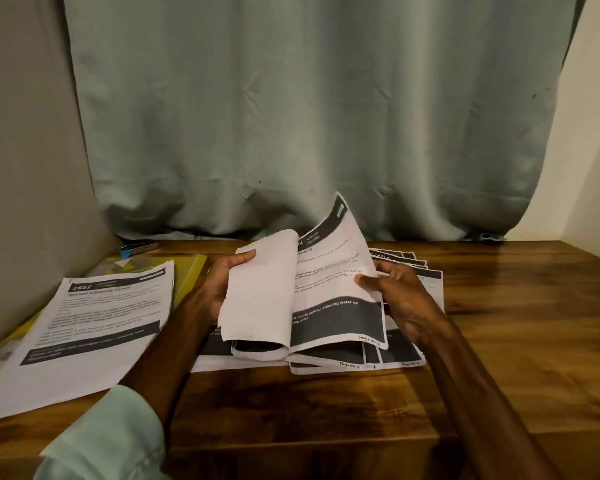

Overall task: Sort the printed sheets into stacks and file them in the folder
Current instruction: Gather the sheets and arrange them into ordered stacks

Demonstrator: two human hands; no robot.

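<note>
Left grip (218,287); sheets (329,271) lengthwise, headers away

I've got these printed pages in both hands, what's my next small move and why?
Probably lay the black-banded printed sheet pinched by your right hand over onto the curled-back white pages in your left hand; more numbered sheets lie fanned beneath on the wooden table, seemingly unsorted.

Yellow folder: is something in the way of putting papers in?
Yes. A stack of printed sheets lies on the yellow folder, covering most of it; only its far right part shows. It likely needs moving before the held sheets go in.
</note>
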